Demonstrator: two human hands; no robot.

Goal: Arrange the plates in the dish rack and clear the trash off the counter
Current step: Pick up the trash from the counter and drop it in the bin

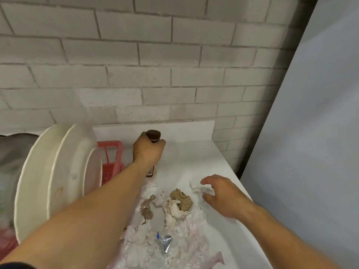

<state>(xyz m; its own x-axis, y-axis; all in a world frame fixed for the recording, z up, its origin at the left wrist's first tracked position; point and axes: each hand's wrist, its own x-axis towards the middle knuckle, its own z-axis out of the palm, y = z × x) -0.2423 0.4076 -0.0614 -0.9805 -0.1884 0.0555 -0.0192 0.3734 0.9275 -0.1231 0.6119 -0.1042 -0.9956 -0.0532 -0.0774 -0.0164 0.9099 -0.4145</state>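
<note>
Brown-capped bottle (153,135) at frame centre is mostly hidden inside the left hand (148,150), which grips it. Right hand (221,195), fingers loosely spread, hovers at the blurred trash (174,206) lower centre; contact unclear. Plates (66,167) stand in the red rack (111,152), left, cut off below.

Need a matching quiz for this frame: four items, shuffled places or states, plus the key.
Items
1. bottle
2. plates
3. right hand
4. foil wrapper

Places or states
A. standing on edge in the red rack
B. empty, reaching at a crumpled tissue
C. held by the left hand
D. lying among tissues on the counter

Pairs: 1-C, 2-A, 3-B, 4-D
</note>
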